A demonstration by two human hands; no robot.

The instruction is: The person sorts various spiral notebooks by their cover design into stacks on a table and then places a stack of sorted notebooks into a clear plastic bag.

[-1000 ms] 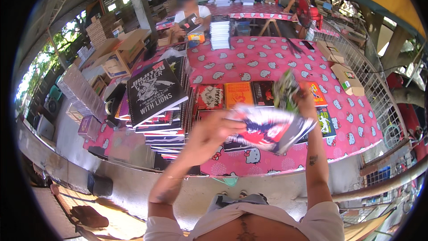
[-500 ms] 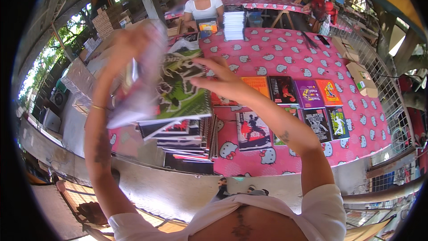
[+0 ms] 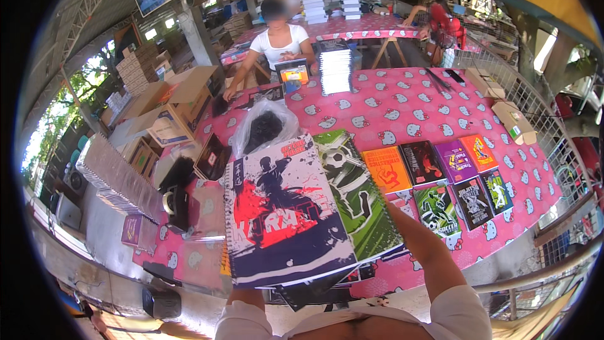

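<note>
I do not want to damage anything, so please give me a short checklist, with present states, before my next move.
1. White, red and dark-blue spiral notebook, cover facing up: ok.
2. Green notebook with white ball print, edges aligned with the white one: not ok, it sticks out to the right.
3. Grip of left hand and right hand: cannot tell, the notebooks hide both.
4. Clear plastic bag with black contents, apart from the white notebook: cannot tell, they overlap in view.
5. Small purple notebook, cover facing up: ok.
</note>
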